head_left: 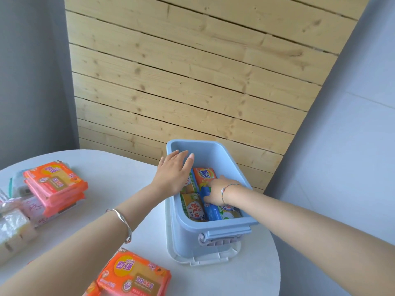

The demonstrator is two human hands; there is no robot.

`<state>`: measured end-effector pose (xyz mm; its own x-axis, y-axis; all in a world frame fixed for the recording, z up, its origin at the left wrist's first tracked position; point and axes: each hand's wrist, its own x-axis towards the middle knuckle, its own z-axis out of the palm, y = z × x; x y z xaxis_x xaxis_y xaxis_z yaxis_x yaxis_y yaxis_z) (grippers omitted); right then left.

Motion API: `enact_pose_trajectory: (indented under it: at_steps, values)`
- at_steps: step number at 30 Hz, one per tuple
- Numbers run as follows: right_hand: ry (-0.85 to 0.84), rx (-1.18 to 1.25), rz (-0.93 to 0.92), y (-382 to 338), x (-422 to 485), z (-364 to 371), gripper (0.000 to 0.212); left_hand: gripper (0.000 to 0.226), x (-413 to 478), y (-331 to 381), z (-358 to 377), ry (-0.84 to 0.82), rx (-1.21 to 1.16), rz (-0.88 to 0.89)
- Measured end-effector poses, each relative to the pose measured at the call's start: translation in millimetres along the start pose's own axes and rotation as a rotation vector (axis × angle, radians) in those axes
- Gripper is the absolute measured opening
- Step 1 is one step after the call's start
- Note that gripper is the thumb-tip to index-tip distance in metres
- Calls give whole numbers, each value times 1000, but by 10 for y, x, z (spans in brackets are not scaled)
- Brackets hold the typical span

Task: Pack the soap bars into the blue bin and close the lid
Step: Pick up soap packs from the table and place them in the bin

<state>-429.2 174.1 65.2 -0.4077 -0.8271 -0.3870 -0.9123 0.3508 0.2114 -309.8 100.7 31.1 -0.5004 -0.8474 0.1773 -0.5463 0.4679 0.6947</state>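
Note:
The blue bin (pixel 222 236) stands open on the white round table, resting on its white lid (pixel 205 261). Several wrapped soap bars lie inside, among them an orange Tide bar (pixel 204 174) and yellow-green bars (pixel 191 207). My right hand (pixel 218 192) is inside the bin, fingers closed on a blue soap bar (pixel 210 208). My left hand (pixel 174 174) rests flat over the bin's left rim, fingers spread, holding nothing. An orange soap pack (pixel 134 274) lies near the table's front edge. A stack of orange and pink soap packs (pixel 55 184) sits at the left.
White and translucent wrapped bars (pixel 12 227) lie at the far left edge of the table (pixel 252 274). A wooden slat wall (pixel 192 71) rises behind the table, with grey walls on both sides. The bin has a grey handle (pixel 222 240) on its near end.

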Motion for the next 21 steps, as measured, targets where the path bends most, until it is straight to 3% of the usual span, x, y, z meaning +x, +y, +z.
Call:
enact_pose_trajectory:
  at_steps: [5,13,17,21]
  values:
    - [72,-30,-41,-29,-13,122,56,55,-6,-3,1,-1,16,6]
    - [-143,236,-223,234,-168,-220,66,55,-6,-6,21,18,15,8]
    - [-314,280,-273,282,-218,-199,59,55,-6,-5,31,19,12,9]
    - [-336,252,-245,245,-218,-132,44,56,9,-6,20,27,12,11]
